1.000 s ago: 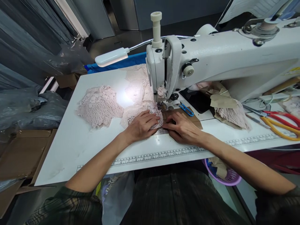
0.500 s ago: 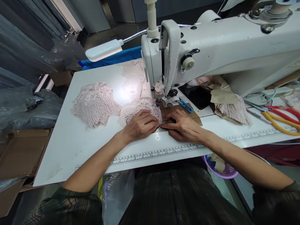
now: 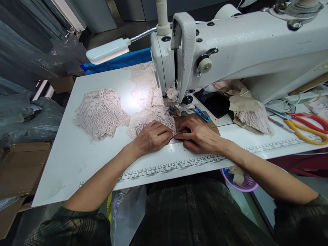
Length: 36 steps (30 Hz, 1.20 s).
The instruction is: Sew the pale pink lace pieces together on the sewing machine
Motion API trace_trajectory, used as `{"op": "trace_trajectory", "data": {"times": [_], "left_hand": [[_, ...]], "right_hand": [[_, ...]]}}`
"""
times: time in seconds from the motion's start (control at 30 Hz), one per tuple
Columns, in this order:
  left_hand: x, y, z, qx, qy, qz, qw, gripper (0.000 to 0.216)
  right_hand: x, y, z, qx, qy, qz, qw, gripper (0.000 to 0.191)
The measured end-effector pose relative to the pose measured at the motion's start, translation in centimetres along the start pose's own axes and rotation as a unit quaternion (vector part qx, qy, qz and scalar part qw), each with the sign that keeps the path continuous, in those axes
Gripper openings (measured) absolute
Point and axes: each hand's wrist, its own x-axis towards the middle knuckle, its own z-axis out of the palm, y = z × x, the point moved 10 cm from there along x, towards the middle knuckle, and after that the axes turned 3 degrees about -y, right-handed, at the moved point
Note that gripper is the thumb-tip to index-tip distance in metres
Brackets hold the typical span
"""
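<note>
White table (image 3: 57, 157) is sitting under everything; white sewing machine (image 3: 243, 51) is standing on it. Pink lace piece (image 3: 139, 119) is lying flat along the machine's left, its near part reaching its needle end. Lace pile (image 3: 101, 114) is lying farther left of the machine, crumpled. Scissors (image 3: 304, 126) are lying in front of the machine, toward its right end. Left hand (image 3: 153, 137) is resting bent-fingered on the lace's near edge; right hand (image 3: 201, 136) is meeting it there, thumb and index close together. Can't tell if either is pinching. Brown card (image 3: 210, 124) is lying partly under the right hand; blue snips (image 3: 202, 114) are lying just behind, right of the needle end. Step seems to be lining up the lace edge; next move is probably calling for flat, even guiding.
</note>
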Motion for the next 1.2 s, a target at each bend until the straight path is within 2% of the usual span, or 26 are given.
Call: {"op": "trace_trajectory", "data": {"times": [0.1,0.27,0.4,0.57,0.73,0.87,1.03,1.2], "left_hand": [[0.1,0.1,0.2,-0.006,-0.019,0.003,1.000,0.012],[-0.2,0.1,0.1,-0.052,-0.040,0.014,0.998,0.016],[-0.5,-0.1,-0.1,-0.087,-0.014,0.020,0.996,0.016],[-0.3,-0.1,-0.2,-0.037,0.014,0.007,0.999,0.009],[0.0,0.8,-0.5,0.065,0.004,0.025,0.998,0.005],[0.0,1.3,-0.2,0.101,-0.017,0.038,0.994,0.008],[0.0,1.7,0.0,0.116,-0.022,0.051,0.992,0.009],[-0.1,1.2,0.1,0.070,-0.038,0.032,0.996,0.015]], "right_hand": [[0.8,1.2,-0.6,0.047,-0.010,0.013,0.999,0.039],[1.0,2.4,-0.3,-0.015,0.003,0.026,1.000,0.042],[0.5,2.2,0.1,-0.032,0.020,0.029,0.999,0.040],[0.5,2.1,0.0,-0.029,0.028,0.035,0.999,0.039],[0.5,2.2,0.0,-0.022,0.028,0.038,0.999,0.041],[0.5,2.1,0.1,-0.029,0.027,0.036,0.999,0.040],[0.4,2.1,0.1,-0.037,0.033,0.032,0.998,0.038],[0.3,2.0,0.0,-0.041,0.042,0.027,0.998,0.038]]}}
